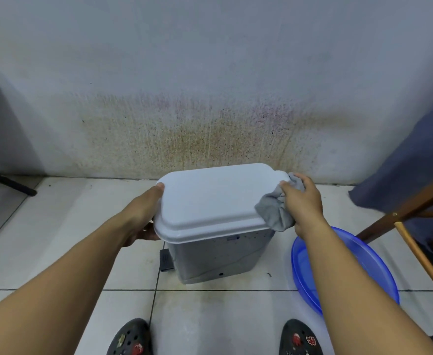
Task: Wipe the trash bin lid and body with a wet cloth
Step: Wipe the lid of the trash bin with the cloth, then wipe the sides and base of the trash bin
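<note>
A pale grey trash bin [210, 260] stands on the tiled floor against a stained wall, its white lid [215, 198] closed. A black foot pedal [164, 260] sticks out at its lower left. My left hand [143, 213] grips the lid's left edge, thumb on top and fingers curled under the rim. My right hand [303, 203] holds a bunched grey cloth [274, 213] against the lid's right edge, where the cloth hangs down over the rim.
A blue plastic basin [379, 272] sits on the floor just right of the bin. A wooden chair draped in dark blue fabric [415, 175] stands further right. A black leg [8, 180] lies at far left. My two dark clogs [131, 339] are at the bottom.
</note>
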Action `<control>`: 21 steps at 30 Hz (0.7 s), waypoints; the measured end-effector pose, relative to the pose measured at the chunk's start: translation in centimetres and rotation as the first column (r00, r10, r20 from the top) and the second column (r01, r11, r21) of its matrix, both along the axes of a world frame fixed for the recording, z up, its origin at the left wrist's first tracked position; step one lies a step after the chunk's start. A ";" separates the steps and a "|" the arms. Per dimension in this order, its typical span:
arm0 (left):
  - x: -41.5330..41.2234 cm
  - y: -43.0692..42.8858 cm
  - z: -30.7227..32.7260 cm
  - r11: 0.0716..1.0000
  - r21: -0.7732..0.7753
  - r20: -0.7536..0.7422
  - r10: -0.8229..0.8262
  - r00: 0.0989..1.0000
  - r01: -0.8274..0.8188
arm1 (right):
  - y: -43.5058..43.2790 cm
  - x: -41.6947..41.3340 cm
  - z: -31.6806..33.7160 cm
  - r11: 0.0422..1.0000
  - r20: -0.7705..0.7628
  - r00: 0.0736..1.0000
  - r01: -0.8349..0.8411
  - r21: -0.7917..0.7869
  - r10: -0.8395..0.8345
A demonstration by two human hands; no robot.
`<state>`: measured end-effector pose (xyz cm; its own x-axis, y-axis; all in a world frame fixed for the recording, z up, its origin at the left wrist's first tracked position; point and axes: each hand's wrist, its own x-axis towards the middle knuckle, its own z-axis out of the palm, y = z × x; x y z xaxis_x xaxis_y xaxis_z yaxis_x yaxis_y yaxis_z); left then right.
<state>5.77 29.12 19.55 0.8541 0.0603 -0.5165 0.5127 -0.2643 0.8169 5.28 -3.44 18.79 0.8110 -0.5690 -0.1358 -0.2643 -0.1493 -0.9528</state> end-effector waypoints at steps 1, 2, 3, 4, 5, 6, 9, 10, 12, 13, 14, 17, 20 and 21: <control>0.5 0.0 0.0 1.000 0.010 -0.005 0.001 1.000 -0.001 | -0.4 0.2 0.0 0.993 -0.003 1.000 0.020 0.112 -0.020; 1.2 0.0 0.0 1.000 0.030 -0.010 -0.004 1.000 0.004 | -0.7 0.5 0.0 0.981 0.002 1.000 0.023 0.192 -0.024; 2.0 0.1 0.1 0.998 0.056 -0.015 -0.010 1.000 0.011 | -0.8 0.9 0.1 0.975 0.010 1.000 0.017 0.223 -0.020; 2.9 0.1 0.3 0.997 0.082 -0.021 -0.012 1.000 0.014 | -1.0 1.4 0.1 0.973 0.017 1.000 0.015 0.229 -0.019; 3.9 0.2 0.5 0.995 0.099 -0.028 -0.011 1.000 0.013 | -1.0 2.0 0.1 0.974 0.019 1.000 0.017 0.225 -0.022; 4.8 0.2 1.0 0.994 0.106 -0.039 -0.009 0.999 0.013 | -1.1 2.6 0.3 0.974 0.018 0.999 0.023 0.227 -0.027; 7.3 0.4 2.0 0.995 0.087 -0.083 -0.044 0.996 0.051 | -1.3 4.7 1.0 0.968 -0.018 1.000 0.018 0.251 -0.014; 8.0 0.5 2.1 0.995 0.070 -0.096 -0.060 0.994 0.067 | -1.4 5.4 1.1 0.966 -0.027 1.000 0.013 0.258 -0.006; 9.0 0.4 1.9 0.995 0.029 -0.103 -0.089 0.991 0.092 | -1.3 6.7 1.1 0.965 -0.016 1.000 0.007 0.262 -0.003; 9.5 0.4 1.7 0.995 0.010 -0.095 -0.094 0.991 0.095 | -1.1 7.3 1.0 0.966 -0.004 1.000 0.011 0.257 -0.010; 10.0 0.3 1.4 0.996 -0.007 -0.082 -0.089 0.993 0.089 | -0.9 7.9 0.9 0.968 0.010 1.000 0.021 0.249 -0.024; 12.0 -0.2 0.9 0.999 -0.029 -0.065 -0.045 0.997 0.043 | 0.0 8.3 0.1 0.983 0.056 0.989 0.128 0.135 -0.136; 13.6 -0.3 0.4 0.998 -0.063 -0.087 0.012 0.996 -0.017 | 2.0 6.5 -2.8 0.945 0.200 0.948 0.283 -0.166 -0.249; 14.0 -0.4 0.1 0.997 -0.075 -0.091 0.026 0.996 -0.033 | 3.0 5.6 -4.0 0.930 0.277 0.937 0.281 -0.237 -0.213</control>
<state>19.82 28.76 19.68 0.8026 0.0421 -0.5951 0.5914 -0.1871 0.7844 10.85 -0.41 14.76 0.6279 -0.7424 0.2334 -0.0923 -0.3688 -0.9249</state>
